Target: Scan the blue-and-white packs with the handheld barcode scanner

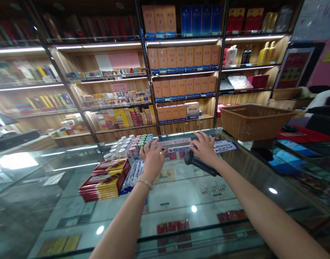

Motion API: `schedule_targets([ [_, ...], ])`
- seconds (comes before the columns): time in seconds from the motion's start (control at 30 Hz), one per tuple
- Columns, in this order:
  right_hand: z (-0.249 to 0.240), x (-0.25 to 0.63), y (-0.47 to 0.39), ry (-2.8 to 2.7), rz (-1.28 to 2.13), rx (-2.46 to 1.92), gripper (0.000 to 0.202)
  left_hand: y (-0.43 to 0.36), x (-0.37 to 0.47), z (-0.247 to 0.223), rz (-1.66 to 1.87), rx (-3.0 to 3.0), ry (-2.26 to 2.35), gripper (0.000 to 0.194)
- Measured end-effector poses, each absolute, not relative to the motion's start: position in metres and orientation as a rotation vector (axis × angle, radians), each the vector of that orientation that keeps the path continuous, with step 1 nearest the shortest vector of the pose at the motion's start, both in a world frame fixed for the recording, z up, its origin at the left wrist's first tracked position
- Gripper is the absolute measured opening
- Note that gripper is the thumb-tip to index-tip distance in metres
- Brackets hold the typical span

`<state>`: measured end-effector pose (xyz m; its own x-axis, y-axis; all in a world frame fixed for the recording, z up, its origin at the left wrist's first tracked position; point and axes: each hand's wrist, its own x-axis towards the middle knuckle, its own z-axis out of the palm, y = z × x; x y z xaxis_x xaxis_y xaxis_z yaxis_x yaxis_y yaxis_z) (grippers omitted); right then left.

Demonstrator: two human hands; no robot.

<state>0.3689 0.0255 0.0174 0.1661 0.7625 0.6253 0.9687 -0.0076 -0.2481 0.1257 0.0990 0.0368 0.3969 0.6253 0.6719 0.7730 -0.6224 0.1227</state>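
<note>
In the head view, two bare hands reach over a shiny glass counter [178,198]. A long, thin, blue-and-white shiny packet [177,148] lies across the gap between them, near the far side of the counter. The left hand [152,160] is at its left end, with the fingers bent and spread. The right hand [204,147] is at its other end, and its fingers are bent and spread too. I cannot tell if either hand pinches the packet or only touches it. A black plastic hand scanner [200,163] lies just below the right hand. More blue-and-white packets [226,145] lie to the right, and a pile of flat red-and-yellow packs [105,178] sits left of the left hand, near some round silver-topped cans [121,146]. To handle the thin packet well, a soft pinch at both ends seems best, since a wrapper like that may bend or crush. It would help to hold it flat and straight, lift the right wrist over the scanner, and mind the cans with the left fingers.
</note>
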Motion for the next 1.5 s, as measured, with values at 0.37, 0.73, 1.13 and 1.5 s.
schedule_targets([
  [0.37,0.017,0.369,0.019,-1.483,-0.225,-1.786,0.025,0.093,0.128,0.037,-1.07,-2.417,-1.298,0.018],
  [0.73,0.018,0.363,0.015,-1.497,-0.168,-1.791,0.023,0.079,0.128,0.036,-0.973,-2.439,-1.04,0.048],
  [1.13,0.017,0.357,0.013,-1.535,-0.16,-1.788,0.029,0.081,0.128,0.031,-0.997,-2.411,-0.986,0.023],
  [1.5,0.015,0.355,0.012,-1.549,-0.206,-1.786,0.044,0.079,0.126,0.034,-1.049,-2.436,-0.961,0.014],
])
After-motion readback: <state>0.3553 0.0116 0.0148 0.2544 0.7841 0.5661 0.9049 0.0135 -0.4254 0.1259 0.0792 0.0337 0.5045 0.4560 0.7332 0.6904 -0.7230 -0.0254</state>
